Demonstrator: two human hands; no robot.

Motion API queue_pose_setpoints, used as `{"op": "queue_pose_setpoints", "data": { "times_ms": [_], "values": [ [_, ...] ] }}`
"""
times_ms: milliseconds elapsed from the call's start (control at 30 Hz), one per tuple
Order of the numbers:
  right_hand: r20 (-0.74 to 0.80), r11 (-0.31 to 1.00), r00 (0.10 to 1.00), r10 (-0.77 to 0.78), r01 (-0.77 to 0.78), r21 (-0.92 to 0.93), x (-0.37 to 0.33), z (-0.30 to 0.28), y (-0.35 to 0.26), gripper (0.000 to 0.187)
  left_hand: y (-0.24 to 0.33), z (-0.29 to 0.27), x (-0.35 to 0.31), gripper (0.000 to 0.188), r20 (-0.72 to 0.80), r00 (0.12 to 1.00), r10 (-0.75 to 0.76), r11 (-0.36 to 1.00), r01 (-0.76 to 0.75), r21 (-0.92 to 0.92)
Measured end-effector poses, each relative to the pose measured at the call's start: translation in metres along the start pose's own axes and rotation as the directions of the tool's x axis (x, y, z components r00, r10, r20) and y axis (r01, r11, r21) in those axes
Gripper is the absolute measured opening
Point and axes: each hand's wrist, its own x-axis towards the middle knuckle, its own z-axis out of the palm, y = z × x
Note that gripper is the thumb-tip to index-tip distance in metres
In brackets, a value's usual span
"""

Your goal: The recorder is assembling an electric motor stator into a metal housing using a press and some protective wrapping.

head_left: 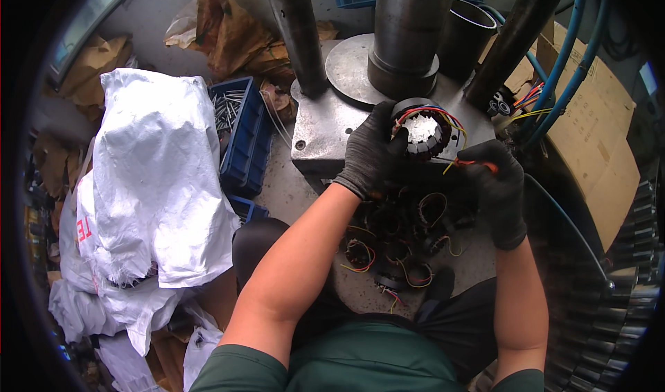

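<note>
My left hand (372,146), in a dark glove, is closed on the side of a motor stator (435,148). This ring-shaped core has dark segments round its rim, a bright white middle, and red, blue and yellow wires looping over it. It is held at the front edge of the metal press base (318,132). To its right, my gloved right hand (500,184) grips a screwdriver (479,164) with a red-orange handle. Its thin shaft points left toward the stator's lower edge; whether the tip touches it, I cannot tell.
Several wired stators (398,250) lie on the floor below. A steel cylinder (409,38) stands on the base between two thick posts (294,28). At left are a blue bin (242,135) of metal pins and a white sack (163,177); at right, cardboard (596,128) and blue hoses (571,66).
</note>
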Motion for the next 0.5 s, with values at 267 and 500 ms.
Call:
{"op": "queue_pose_setpoints", "data": {
  "times_ms": [267, 500],
  "values": [
    [0.067, 0.947, 0.969, 0.238, -0.247, 0.207, 0.005, -0.007, -0.002, 0.012, -0.009, 0.001, 0.000, 0.050, 0.016, 1.000, -0.007, 1.000, 0.007, -0.016],
    [0.066, 0.947, 0.983, 0.171, -0.182, 0.265, 0.020, -0.027, 0.036, 0.017, -0.004, 0.000, 0.002, 0.050, 0.074, 0.997, -0.025, 0.999, 0.027, -0.037]
  ]
}}
